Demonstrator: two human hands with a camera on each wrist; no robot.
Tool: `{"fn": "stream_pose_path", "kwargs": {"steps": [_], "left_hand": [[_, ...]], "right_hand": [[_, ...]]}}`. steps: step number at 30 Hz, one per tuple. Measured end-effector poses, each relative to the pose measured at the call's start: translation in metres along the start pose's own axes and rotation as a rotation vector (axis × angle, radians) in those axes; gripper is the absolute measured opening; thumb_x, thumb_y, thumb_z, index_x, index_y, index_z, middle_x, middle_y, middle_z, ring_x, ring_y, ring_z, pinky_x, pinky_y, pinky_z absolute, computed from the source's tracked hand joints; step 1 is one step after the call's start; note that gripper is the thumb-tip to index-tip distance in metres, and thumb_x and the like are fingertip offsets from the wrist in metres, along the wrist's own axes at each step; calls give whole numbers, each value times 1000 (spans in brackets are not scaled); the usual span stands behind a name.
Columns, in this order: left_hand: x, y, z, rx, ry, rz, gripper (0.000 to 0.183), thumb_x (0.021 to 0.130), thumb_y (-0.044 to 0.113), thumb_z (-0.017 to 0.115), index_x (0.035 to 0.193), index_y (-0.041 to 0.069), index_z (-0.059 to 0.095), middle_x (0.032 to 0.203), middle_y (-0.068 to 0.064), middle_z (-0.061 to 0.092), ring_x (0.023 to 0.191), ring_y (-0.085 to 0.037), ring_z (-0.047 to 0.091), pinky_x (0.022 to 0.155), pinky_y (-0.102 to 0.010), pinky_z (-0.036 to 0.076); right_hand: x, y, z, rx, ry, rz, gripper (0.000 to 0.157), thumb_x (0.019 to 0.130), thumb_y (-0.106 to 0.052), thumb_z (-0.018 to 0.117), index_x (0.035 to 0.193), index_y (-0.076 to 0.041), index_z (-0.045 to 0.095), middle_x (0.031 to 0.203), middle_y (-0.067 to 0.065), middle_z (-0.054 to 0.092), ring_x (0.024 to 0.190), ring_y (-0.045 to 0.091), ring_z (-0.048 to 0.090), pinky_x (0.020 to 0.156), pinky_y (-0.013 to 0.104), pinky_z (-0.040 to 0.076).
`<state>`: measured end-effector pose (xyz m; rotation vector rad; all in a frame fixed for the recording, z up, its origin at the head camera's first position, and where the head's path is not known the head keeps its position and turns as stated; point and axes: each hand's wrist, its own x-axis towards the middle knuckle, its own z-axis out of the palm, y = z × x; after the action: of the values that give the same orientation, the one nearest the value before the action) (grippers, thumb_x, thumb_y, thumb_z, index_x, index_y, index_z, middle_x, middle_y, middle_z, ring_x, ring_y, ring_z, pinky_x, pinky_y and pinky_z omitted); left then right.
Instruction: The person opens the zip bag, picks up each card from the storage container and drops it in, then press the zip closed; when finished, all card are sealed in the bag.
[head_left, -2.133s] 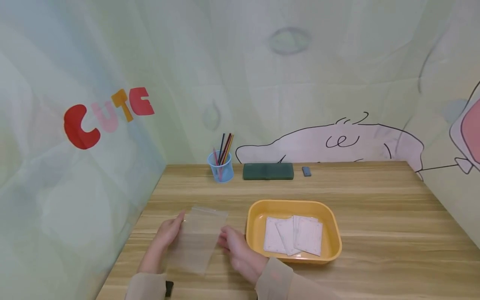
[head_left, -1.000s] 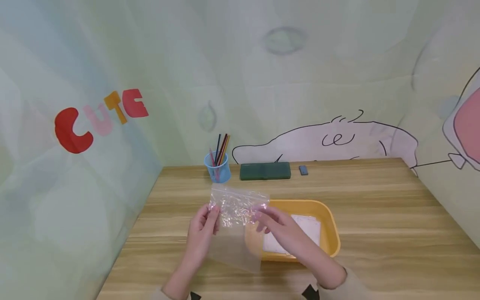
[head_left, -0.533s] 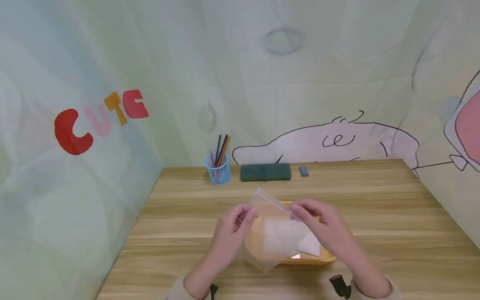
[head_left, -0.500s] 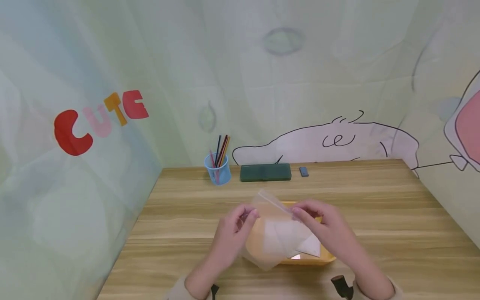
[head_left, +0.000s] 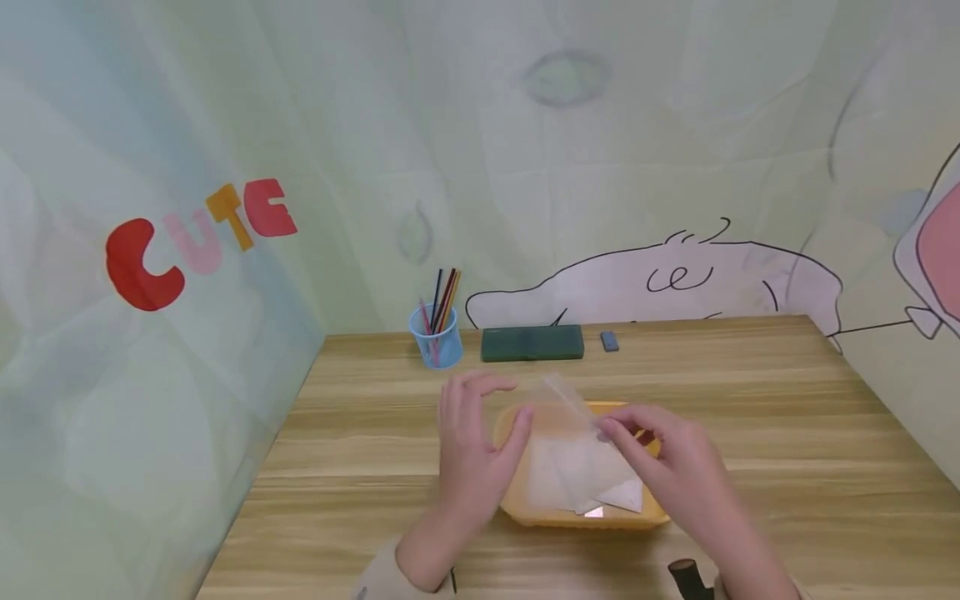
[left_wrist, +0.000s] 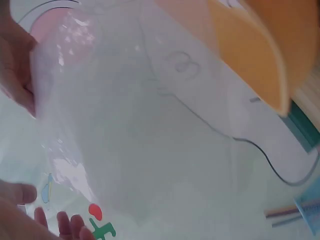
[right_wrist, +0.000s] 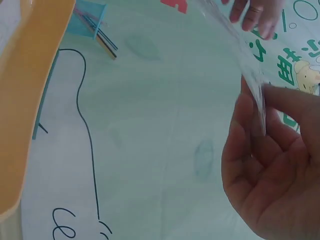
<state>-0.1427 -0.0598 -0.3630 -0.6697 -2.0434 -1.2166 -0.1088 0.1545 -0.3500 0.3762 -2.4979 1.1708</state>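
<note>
A clear zip-lock bag (head_left: pixel 564 433) hangs over the tray, pinched at its zip-strip edge between thumb and fingers of my right hand (head_left: pixel 671 458). The right wrist view shows that pinch on the bag's edge (right_wrist: pixel 257 95). My left hand (head_left: pixel 476 450) is spread at the bag's left side, thumb and fingers apart, holding nothing. In the left wrist view the bag (left_wrist: pixel 125 125) fills much of the picture, with my left fingers (left_wrist: pixel 64 222) off its edge. Behind the bag, several white cards (head_left: pixel 621 496) lie in the yellow tray (head_left: pixel 585 523), partly veiled by the plastic.
Along the table's back stand a blue cup (head_left: pixel 438 343) of pencils, a dark green case (head_left: pixel 532 343) and a small blue eraser (head_left: pixel 609 341). A printed curtain (head_left: pixel 360 208) rises behind the wooden table (head_left: pixel 360 467).
Both hands have lifted the bag from the left side of the table and carried it right, over the tray. My left hand has since let go and spread its fingers; my right still pinches it.
</note>
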Motion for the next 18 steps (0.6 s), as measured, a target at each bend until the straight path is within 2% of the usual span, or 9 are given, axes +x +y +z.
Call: {"fn": "stream_pose_path", "kwargs": {"steps": [1, 3, 6, 8, 10, 13, 18], "left_hand": [[-1, 4, 1, -59, 27, -27, 20, 89, 10, 65, 107, 8, 57, 102, -2, 54, 96, -21, 49, 78, -39, 39], [-3, 13, 3, -196, 23, -96, 14, 89, 7, 65, 102, 9, 58, 95, 1, 58, 91, -19, 53, 72, -38, 41], [-5, 27, 5, -332, -113, -239, 7, 94, 14, 62, 101, 14, 61, 88, 7, 63, 83, -14, 57, 66, -34, 42], [-5, 31, 6, -357, -210, -311, 10, 96, 21, 60, 105, 17, 63, 92, 9, 66, 86, -12, 59, 71, -33, 44], [-5, 33, 7, -364, -261, -353, 13, 97, 25, 59, 108, 19, 64, 97, 10, 67, 91, -12, 60, 76, -34, 46], [-4, 31, 9, -365, -260, -373, 13, 96, 26, 60, 107, 20, 64, 98, 10, 67, 96, -12, 60, 81, -37, 47], [-6, 26, 12, -359, -237, -375, 10, 94, 25, 63, 102, 19, 65, 91, 14, 69, 92, -13, 60, 81, -35, 48]], "right_hand": [[0, -1, 3, 13, 41, 14, 6, 91, -23, 67, 92, -23, 73, 82, -20, 65, 73, 7, 58, 61, 25, 51], [-1, -5, 7, 41, 130, 36, 6, 89, -20, 69, 92, -23, 74, 82, -18, 66, 73, 8, 57, 59, 22, 50], [-1, -11, 13, 72, 251, -6, 8, 86, -13, 72, 91, -20, 75, 84, -15, 68, 73, 9, 56, 62, 19, 48], [-1, -14, 16, 84, 305, -82, 12, 84, -8, 74, 91, -17, 75, 84, -13, 69, 74, 9, 56, 64, 18, 47], [0, -16, 19, 91, 332, -171, 15, 81, -4, 76, 91, -15, 75, 86, -11, 69, 76, 10, 57, 66, 18, 46], [-1, -18, 23, 102, 333, -232, 20, 79, -3, 77, 92, -17, 75, 88, -10, 69, 80, 12, 57, 65, 20, 44], [-3, -17, 30, 139, 303, -201, 23, 76, -4, 80, 89, -22, 74, 84, -12, 66, 79, 11, 56, 63, 19, 43]]}}
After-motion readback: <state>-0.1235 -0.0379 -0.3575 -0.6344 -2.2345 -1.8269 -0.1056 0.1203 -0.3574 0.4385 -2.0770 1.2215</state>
